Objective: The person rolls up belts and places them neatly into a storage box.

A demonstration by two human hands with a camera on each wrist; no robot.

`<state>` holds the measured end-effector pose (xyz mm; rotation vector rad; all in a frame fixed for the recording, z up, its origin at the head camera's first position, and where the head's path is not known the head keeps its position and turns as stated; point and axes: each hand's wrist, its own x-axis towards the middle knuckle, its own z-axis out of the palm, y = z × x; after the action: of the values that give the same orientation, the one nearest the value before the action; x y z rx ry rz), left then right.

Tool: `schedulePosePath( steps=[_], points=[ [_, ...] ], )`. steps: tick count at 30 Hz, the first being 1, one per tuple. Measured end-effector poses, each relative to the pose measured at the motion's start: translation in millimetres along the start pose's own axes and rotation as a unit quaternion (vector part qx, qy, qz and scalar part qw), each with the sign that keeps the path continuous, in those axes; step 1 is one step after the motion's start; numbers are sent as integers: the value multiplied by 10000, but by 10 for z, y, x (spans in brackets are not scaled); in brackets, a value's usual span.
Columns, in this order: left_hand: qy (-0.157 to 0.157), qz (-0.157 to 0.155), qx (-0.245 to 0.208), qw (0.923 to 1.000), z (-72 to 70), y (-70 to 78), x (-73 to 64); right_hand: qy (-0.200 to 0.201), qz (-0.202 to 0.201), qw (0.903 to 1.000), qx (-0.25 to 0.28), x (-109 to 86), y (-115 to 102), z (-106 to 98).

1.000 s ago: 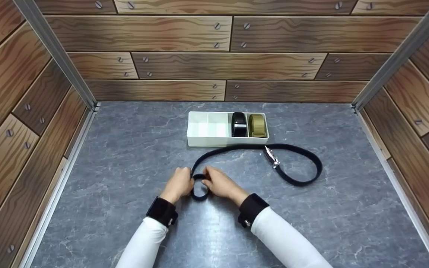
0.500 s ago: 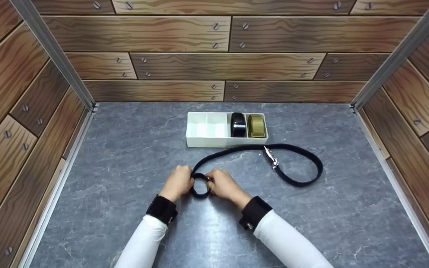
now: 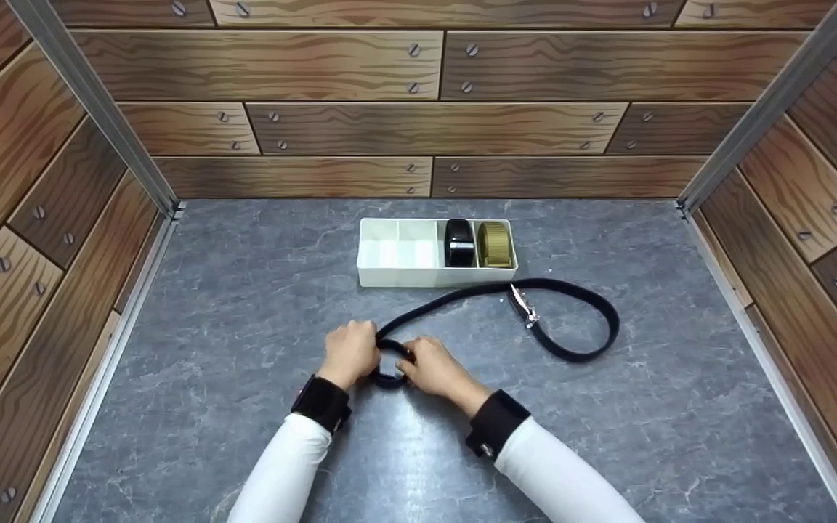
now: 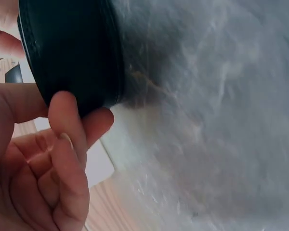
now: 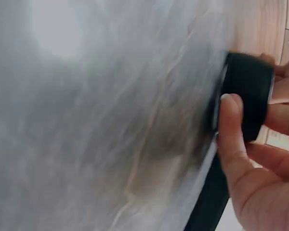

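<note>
A black belt lies on the grey surface, its silver buckle at the right inside a wide bend. Its other end is wound into a small round coil, standing on edge. My left hand pinches the coil's left side, where the long strap leads off. On the opposite side my right hand grips it, thumb against the band. In the left wrist view, stitching runs along the edge of the coiled belt between my fingers. The right wrist view has the thumb pressed on the coiled belt.
Behind the belt stands a white divided box. Its right compartments hold a rolled black strap and an olive-gold rolled strap. Wood-patterned walls close off the back and both sides.
My right hand has shifted its hold on the coil, its thumb reaching further over the ring. The strap from the coil to the box runs straighter. The view has drifted slightly.
</note>
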<state>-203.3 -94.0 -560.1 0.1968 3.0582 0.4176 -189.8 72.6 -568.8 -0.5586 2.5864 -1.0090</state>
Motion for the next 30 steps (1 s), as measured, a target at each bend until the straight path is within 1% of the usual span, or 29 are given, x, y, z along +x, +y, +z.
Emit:
schedulePosePath(
  steps=[2,4,6,7,10,13,15,17,19,20,22,25,27,30],
  points=[
    [-17,-48,-108,9999,-1,-3,0,-96,325,9987,386,-23,-27,3],
    [-20,42,-224,9997,-2,-16,2,-97,475,9970,595,-30,-44,4],
    [-21,222,-352,9991,2,-35,4,-52,490,9979,422,-23,-51,-1],
    [-19,330,-391,9987,4,-46,4,-14,420,9989,230,-12,-47,-3],
    [54,608,-493,9969,19,-75,-5,80,12,9990,-434,24,-25,-10],
    [308,660,-518,9960,37,-92,-24,306,-406,9957,-780,53,6,-7],
    [488,565,-554,9957,50,-92,-39,557,-502,9944,-744,51,18,0],
    [608,397,-616,9955,64,-85,-48,906,-569,9917,-714,34,26,16],
    [624,231,-669,9955,73,-75,-48,1187,-770,9870,-764,-4,17,33],
    [609,138,-712,9955,73,-70,-47,1232,-915,9849,-806,-29,10,45],
    [518,-28,-856,9950,68,-64,-45,1135,-1305,9804,-943,-76,-3,71],
    [337,-139,-1085,9934,58,-76,-41,738,-1870,9734,-1102,-123,5,106],
    [220,-116,-1209,9923,53,-97,-41,538,-2080,9694,-1184,-134,24,118],
    [23,41,-1304,9915,52,-139,-37,442,-2258,9646,-1291,-129,56,111]
  ],
)
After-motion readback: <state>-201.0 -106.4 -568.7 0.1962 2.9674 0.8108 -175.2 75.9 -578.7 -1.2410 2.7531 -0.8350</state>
